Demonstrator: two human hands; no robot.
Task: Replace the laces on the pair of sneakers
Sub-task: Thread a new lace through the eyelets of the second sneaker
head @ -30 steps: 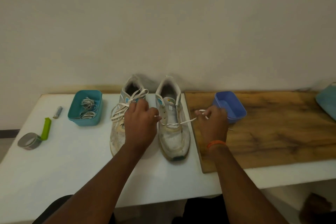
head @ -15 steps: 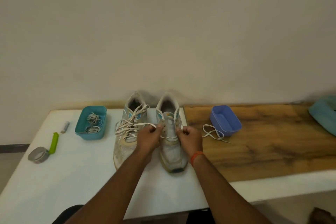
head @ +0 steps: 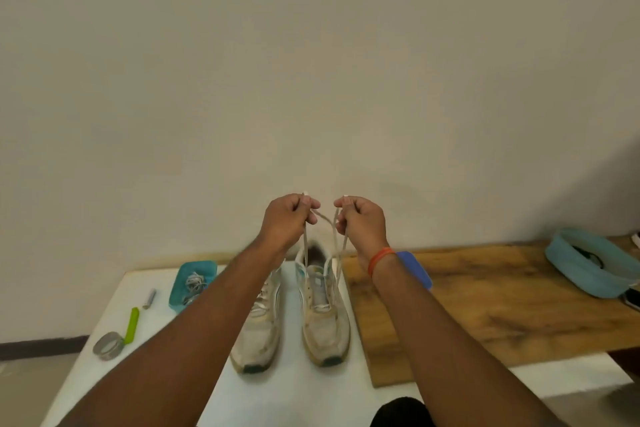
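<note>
Left hand: the left hand [head: 289, 218] is raised above the shoes, fingers curled round one end of a white lace [head: 304, 246], its tip poking out above the fist
Right hand: the right hand [head: 363, 220] is raised level with the left and near it, fingers pinched on the other end of the same lace; an orange band [head: 380, 258] circles the wrist
Lace: both ends run down from the hands to the right sneaker [head: 323, 315], crossing just below the fists
Right sneaker: a worn white shoe standing on the white table [head: 304, 399], toe towards the viewer, its upper eyelets bare
Left sneaker: the left sneaker [head: 259, 329] stands just beside it, laced, partly hidden by the left forearm
Left of the shoes: a teal tray [head: 192, 282] holding coiled laces, then a small grey cylinder [head: 149, 298], a green tool [head: 131, 324] and a roll of grey tape [head: 108, 345]
Right of the shoes: a wooden board [head: 485, 305] carrying a blue tray [head: 415, 269], mostly hidden behind the right wrist, and a light blue pouch [head: 588, 265] at the far end
</note>
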